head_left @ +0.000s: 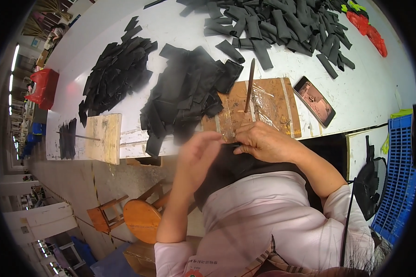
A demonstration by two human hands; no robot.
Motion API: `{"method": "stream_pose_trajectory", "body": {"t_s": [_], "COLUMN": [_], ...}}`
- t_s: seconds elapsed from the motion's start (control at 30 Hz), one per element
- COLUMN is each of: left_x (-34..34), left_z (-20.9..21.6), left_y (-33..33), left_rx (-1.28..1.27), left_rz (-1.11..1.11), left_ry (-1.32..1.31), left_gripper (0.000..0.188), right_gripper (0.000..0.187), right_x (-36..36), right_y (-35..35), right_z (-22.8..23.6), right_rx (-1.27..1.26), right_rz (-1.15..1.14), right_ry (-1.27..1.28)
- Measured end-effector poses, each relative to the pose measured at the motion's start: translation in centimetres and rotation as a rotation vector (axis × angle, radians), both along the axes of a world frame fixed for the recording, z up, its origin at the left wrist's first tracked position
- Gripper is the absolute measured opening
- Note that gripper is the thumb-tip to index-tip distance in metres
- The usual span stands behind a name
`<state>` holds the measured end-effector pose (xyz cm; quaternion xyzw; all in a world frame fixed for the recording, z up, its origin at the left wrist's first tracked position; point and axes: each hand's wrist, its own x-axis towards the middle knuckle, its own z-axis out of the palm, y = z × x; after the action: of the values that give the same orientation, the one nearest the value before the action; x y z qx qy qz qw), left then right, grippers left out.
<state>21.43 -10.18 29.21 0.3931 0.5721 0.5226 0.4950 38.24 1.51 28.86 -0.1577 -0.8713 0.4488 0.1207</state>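
At the right hand point(263, 141), a small black piece point(232, 145), mostly hidden.

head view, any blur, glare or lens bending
In the head view, the left hand is smeared by blur while the right hand looks sharper; pinkish glare tints the white table near the red bag; dark corners and bowed edges show fisheye distortion.

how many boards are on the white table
2: a pale board at the left front edge, a brown board beside the phone. Others may hide under black pieces.
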Motion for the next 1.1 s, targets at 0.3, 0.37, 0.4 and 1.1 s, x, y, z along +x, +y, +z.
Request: {"method": "stream_pose_trajectory", "body": {"t_s": [0.3, 0.37, 0.4, 1.1], "left_x": [2.8, 3.2, 3.3, 0.3], "left_z": [-1.3, -1.8, -1.9, -1.8], "left_y": [-0.4, -0.8, -0.9, -0.6], "left_rx": [-0.024, -0.009, -0.024, -0.275], "left_rz": [0.099, 0.145, 0.141, -0.224], "left_ry": [0.068, -0.081, -0.141, -0.031], "left_gripper": [0.009, 0.009, 0.008, 0.011], "right_gripper": [0.019, 0.018, 0.018, 0.019], "right_x": [0.7, 0.8, 0.9, 1.1], "right_y": [-1.5, -1.6, -1.6, 0.2], "right_z": [-0.8, -1.4, -1.6, -1.7], "right_rx": [-0.429, -0.587, -0.576, -0.354], "right_rz": [-0.263, -0.304, -0.303, 0.141], "right_ry": [0.031, 0.035, 0.04, -0.005]}}
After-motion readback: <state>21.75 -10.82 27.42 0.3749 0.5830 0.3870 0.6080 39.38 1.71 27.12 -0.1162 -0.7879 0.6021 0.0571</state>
